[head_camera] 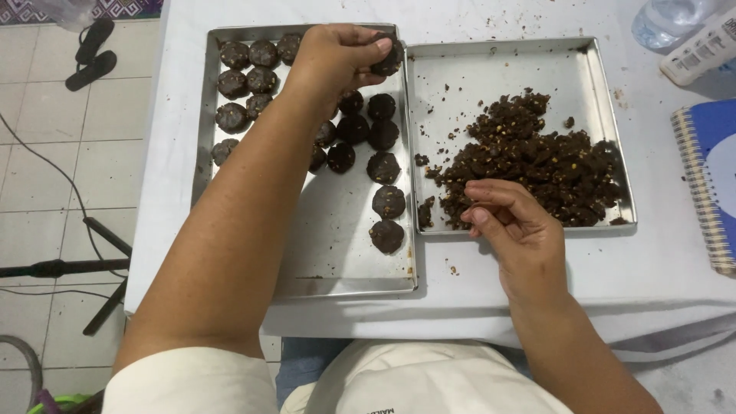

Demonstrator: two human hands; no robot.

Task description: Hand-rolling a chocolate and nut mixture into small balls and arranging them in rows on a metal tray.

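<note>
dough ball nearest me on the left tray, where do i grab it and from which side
Probably the rounded sides of the dough ball, pinched lightly from above. It sits flat on the left tray with bare metal to its left and front, the tray rim close on its right, and another ball just behind.

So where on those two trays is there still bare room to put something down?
The left tray is bare along its near end, below the last dough ball; its far half is crowded. The right tray is bare at its far-left part, beside the dough pile. The right hand covers its near edge.
</note>
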